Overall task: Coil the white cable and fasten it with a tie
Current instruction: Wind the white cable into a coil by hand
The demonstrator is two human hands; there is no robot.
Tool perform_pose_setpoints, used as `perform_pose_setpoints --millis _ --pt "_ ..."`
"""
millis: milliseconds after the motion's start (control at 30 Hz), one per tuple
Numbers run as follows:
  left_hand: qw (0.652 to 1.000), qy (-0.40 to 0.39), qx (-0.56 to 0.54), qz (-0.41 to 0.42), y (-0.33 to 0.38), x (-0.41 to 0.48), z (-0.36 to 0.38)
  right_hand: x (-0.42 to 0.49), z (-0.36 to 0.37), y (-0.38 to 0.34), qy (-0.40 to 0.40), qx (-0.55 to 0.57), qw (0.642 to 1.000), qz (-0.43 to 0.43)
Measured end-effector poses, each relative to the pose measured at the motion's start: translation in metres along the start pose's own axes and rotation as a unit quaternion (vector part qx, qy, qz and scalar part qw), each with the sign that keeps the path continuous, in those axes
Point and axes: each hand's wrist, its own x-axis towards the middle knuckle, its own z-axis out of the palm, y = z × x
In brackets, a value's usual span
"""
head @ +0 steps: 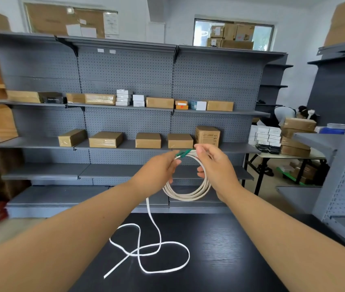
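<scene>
A white cable (190, 193) is wound into several loops and held up in the air above a black table (220, 249). My left hand (157, 173) grips the left side of the coil. My right hand (216, 165) pinches the top of the coil and holds its right side. Green connectors (183, 153) stick out at the top between my hands. The loose part of the cable hangs from the coil and lies in crossing loops (152, 249) on the table. I see no tie.
Grey pegboard shelving (125, 66) with brown cardboard boxes (105, 139) stands behind the table. At the right, a folding table (289, 154) carries stacked boxes and a person (283, 116) bends beside it. More shelving (340, 186) stands at the far right.
</scene>
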Motion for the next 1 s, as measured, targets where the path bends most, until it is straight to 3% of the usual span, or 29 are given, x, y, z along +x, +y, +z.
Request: perform_pose_setpoints --millis 133,367,633,1000 --pt "0.999 0.011 -0.034 -0.008 -0.005 -0.003 -0.005 0.003 0.009 -0.001 0.009 0.009 1.0 0.007" --pt "0.959 0.07 -0.27 -0.058 -0.012 -0.007 -0.003 0.007 0.027 -0.009 0.068 0.011 0.998 -0.016" --pt "0.954 0.078 -0.284 -0.049 -0.025 -0.002 -0.01 0.006 0.049 -0.021 0.11 0.046 0.992 -0.028" --pt "0.948 0.132 -0.282 -0.07 -0.03 0.001 -0.011 0.003 0.052 -0.025 0.064 0.061 0.995 -0.048"
